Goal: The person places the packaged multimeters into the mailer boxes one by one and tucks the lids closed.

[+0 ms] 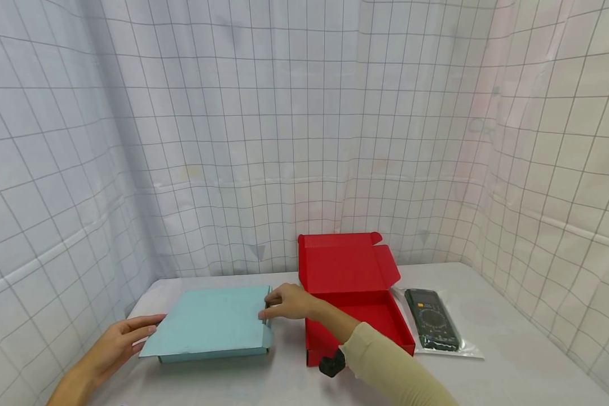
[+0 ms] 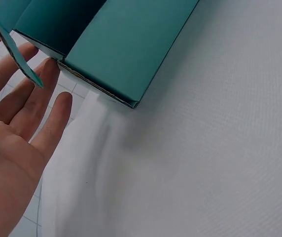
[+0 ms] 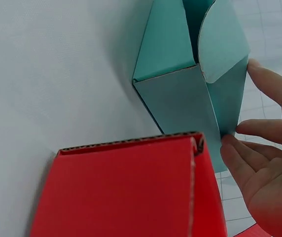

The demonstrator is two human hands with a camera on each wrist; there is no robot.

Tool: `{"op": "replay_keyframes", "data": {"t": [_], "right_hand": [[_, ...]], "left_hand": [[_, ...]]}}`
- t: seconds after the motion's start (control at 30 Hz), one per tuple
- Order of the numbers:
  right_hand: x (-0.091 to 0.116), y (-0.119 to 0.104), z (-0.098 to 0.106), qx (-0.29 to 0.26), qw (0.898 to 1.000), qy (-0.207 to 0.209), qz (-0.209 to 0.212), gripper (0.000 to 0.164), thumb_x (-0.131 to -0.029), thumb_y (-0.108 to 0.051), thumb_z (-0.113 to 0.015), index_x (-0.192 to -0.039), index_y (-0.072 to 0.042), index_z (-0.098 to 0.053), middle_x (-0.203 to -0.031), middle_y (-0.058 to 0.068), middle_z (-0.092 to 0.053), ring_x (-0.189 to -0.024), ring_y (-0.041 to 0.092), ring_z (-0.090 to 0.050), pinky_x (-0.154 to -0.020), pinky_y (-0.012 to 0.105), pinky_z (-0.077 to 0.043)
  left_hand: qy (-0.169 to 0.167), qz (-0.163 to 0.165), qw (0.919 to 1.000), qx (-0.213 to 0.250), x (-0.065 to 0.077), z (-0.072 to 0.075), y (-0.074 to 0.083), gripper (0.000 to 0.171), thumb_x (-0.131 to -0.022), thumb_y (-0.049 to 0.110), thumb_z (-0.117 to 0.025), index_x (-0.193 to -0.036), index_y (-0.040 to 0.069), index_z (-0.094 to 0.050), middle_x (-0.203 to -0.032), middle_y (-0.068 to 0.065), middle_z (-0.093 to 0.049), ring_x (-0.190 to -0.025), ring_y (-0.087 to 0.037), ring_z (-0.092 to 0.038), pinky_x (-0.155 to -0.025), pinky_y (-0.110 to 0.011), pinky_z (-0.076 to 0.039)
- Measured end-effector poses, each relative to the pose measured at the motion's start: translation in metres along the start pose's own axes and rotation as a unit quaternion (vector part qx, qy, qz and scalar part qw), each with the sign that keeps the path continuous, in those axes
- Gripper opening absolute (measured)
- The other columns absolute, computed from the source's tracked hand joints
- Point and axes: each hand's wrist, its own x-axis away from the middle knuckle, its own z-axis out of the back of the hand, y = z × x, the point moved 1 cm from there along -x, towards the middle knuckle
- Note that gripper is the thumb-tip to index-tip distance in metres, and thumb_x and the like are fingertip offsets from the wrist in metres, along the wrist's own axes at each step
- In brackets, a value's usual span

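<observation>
A light blue cardboard box [image 1: 218,321] sits on the left of the table, its lid lowered over it but raised at the front, where a gap shows. At the lid's left edge, my left hand [image 1: 114,344] touches the box with extended fingers; a side flap [image 2: 17,54] hangs beside those fingers. On the opposite side my right hand [image 1: 291,301] touches the lid's edge and a rounded side flap [image 3: 225,44], its thumb and fingers spread apart. A red cardboard box [image 1: 360,316] stands close by under my right forearm, lid thrown back. The blue box's contents are hidden.
A dark multimeter [image 1: 431,318] in a clear plastic bag lies right of the red box. The red lid [image 1: 345,268] leans back toward the gridded curtain [image 1: 314,141], which encloses the white table [image 1: 512,327] at the back and sides.
</observation>
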Motion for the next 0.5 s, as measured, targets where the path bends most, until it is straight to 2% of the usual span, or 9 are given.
{"op": "replay_keyframes", "data": {"t": [0.17, 0.33, 0.5], "right_hand": [[-0.0010, 0.0013, -0.0024, 0.041, 0.999, -0.001, 0.004, 0.054, -0.093, -0.040, -0.078, -0.134, -0.006, -0.069, -0.125, -0.001, -0.071, -0.116, 0.018, -0.065, -0.089, 0.027, -0.056], [-0.0027, 0.0016, -0.0040, 0.093, 0.995, 0.000, 0.021, 0.053, -0.092, -0.042, -0.078, -0.133, -0.009, -0.071, -0.127, -0.003, -0.070, -0.111, 0.017, -0.067, -0.084, 0.023, -0.056], [-0.0035, 0.0015, -0.0045, 0.125, 0.991, 0.000, 0.043, 0.053, -0.092, -0.042, -0.079, -0.134, -0.009, -0.071, -0.136, -0.002, -0.066, -0.107, 0.014, -0.067, -0.082, 0.019, -0.054]], "left_hand": [[-0.016, -0.013, 0.9998, -0.003, 0.0008, -0.0017, 0.0002, 0.039, -0.111, 0.007, -0.045, -0.146, -0.005, -0.053, -0.135, 0.016, -0.064, -0.121, 0.003, -0.055, -0.096, -0.020, -0.049], [-0.027, -0.014, 0.9995, -0.009, 0.0008, -0.0018, -0.0013, 0.039, -0.110, 0.006, -0.045, -0.147, -0.004, -0.053, -0.133, 0.009, -0.066, -0.119, -0.008, -0.063, -0.098, -0.024, -0.051], [-0.017, -0.006, 0.9994, -0.029, 0.0008, -0.0012, -0.0033, 0.041, -0.110, 0.009, -0.047, -0.148, -0.007, -0.050, -0.134, 0.015, -0.064, -0.119, -0.003, -0.061, -0.096, -0.022, -0.051]]}}
